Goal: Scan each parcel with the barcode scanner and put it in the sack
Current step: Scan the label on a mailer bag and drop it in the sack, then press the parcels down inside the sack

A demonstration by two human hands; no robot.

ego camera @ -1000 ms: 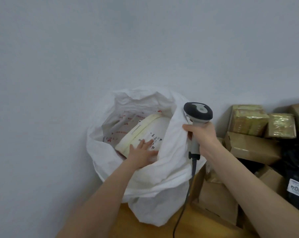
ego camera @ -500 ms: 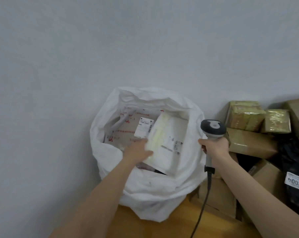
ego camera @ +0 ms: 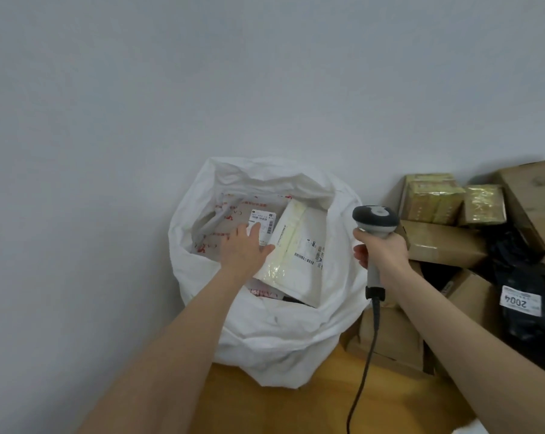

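A white sack (ego camera: 265, 336) stands open against the wall. Inside it leans a white padded parcel (ego camera: 299, 264) with a barcode label, over a flat white parcel with red print (ego camera: 230, 227). My left hand (ego camera: 246, 249) is inside the sack mouth with straight fingers, its thumb against the padded parcel's left edge. To the right of the sack, my right hand (ego camera: 381, 249) grips the handle of a grey barcode scanner (ego camera: 374, 220), whose cable hangs down to the floor.
Cardboard boxes (ego camera: 440, 245) and gold-wrapped parcels (ego camera: 434, 198) are piled to the right of the sack. A black bag with a white "2004" label (ego camera: 520, 300) lies at the far right. The floor is wood; a plain wall stands behind.
My left hand has let go of the padded parcel, which now leans in the sack. My right hand has released the sack's rim and moved right with the scanner.
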